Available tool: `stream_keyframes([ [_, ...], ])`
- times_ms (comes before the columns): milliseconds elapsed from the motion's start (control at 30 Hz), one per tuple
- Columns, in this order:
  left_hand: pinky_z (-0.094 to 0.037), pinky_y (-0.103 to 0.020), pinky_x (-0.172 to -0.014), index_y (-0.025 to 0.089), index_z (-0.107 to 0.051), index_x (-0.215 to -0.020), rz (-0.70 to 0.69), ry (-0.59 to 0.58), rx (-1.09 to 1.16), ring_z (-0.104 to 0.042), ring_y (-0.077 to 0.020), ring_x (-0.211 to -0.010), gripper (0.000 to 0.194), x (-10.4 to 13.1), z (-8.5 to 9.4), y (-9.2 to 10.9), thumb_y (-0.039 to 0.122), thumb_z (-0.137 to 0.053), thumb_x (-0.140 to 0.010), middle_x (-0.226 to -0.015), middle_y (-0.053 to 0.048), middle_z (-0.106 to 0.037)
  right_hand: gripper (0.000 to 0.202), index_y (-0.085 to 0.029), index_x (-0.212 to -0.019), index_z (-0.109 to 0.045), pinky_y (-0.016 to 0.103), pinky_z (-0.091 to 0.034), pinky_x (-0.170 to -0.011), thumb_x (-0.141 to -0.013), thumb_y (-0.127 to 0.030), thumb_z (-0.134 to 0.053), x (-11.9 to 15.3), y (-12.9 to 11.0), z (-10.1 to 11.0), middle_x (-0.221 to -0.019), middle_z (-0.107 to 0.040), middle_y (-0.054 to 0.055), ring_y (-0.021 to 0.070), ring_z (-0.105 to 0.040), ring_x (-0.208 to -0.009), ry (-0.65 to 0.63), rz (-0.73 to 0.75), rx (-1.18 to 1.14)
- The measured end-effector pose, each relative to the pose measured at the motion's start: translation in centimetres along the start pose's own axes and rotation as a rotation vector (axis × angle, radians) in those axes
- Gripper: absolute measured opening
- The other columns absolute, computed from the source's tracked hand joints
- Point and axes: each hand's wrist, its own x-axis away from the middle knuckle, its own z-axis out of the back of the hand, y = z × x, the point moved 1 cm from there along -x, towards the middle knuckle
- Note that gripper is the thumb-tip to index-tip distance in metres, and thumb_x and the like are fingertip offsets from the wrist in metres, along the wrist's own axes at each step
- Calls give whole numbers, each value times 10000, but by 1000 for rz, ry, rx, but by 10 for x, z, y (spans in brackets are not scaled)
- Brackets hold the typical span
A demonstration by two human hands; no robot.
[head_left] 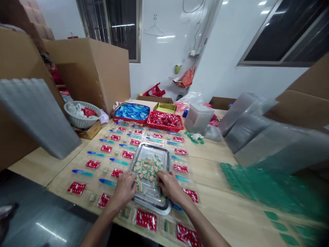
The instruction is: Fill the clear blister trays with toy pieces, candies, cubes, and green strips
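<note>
A shiny metal tray [151, 151] lies in front of me with a heap of small striped blocks [147, 168], like little erasers. My left hand [125, 187] crosses the tray's left rim, fingers curled in by the blocks. Over the right rim reaches my right hand [168, 183], its fingers bent down at the heap's edge. What either hand pinches is hidden by the fingers. Under and around the tray, rows of clear plastic packages hold blue pens [82, 172], red white-dotted packets [76, 188] and striped blocks [169, 226].
Behind the rows stand a tin of blue pens [132, 111] and a red basket of red packets [166, 120]. Stacked clear plastic trays [197, 118] are at right, beside green pieces [257, 185]. A white basket [82, 116] and cardboard boxes [110, 68] are at left.
</note>
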Motion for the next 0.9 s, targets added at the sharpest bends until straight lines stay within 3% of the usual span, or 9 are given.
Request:
stream_keyframes([
  [100,-390,-353,-899,186,-638,-899,-1,-8,-26,-556,-232,-998,169,0,-6,6,185,-509,-789,-987,-63,-656,143,-175,-746,-559,270,-309,-733,-727,-48,-495,-1,4,2,-742,-608,-7,153,-548,-758,9,-10,-138],
  [233,-362,-397,-926,203,-628,-1001,-26,-40,-47,-542,-249,-1043,242,-2,-15,12,211,-472,-816,-1034,-70,-645,117,-175,-750,-585,220,-324,-599,-690,-75,-593,-2,0,2,-681,-587,-26,130,-526,-650,-81,-50,-368],
  [333,-359,-395,-907,213,-615,-1007,-29,-61,-18,-534,-242,-1053,247,-4,-18,12,202,-466,-811,-1056,-73,-629,145,-178,-810,-621,259,-348,-709,-701,-81,-618,-2,-7,-5,-696,-617,-16,152,-554,-718,-66,-50,-264],
  [433,-364,-369,-859,199,-594,-941,-38,-39,25,-533,-231,-1026,206,-5,-18,11,160,-486,-769,-1044,-71,-616,51,-182,-777,-605,307,-318,-778,-750,-139,-610,-1,-11,-11,-777,-636,7,175,-567,-797,-30,-46,-133],
  [533,-358,-347,-806,192,-562,-876,-44,-34,67,-551,-210,-933,164,-6,-21,9,127,-482,-748,-921,-43,-624,53,-186,-769,-573,308,-306,-768,-751,-141,-592,1,-13,-12,-849,-632,13,179,-565,-838,-14,-32,-139],
  [667,-345,-337,-761,189,-536,-814,-27,-23,117,-555,-191,-828,126,-6,-26,6,113,-491,-724,-821,-17,-616,146,-188,-793,-552,295,-319,-774,-702,-75,-567,2,-16,-13,-761,-616,-6,169,-551,-786,0,-40,-200],
  [900,-334,-387,-869,193,-559,-855,-140,68,3,-508,-243,-954,98,3,-21,3,171,-482,-798,-935,-53,-616,180,-190,-713,-552,268,-327,-731,-649,-27,-508,4,-15,-18,-694,-588,-14,156,-527,-729,47,8,-250],
])
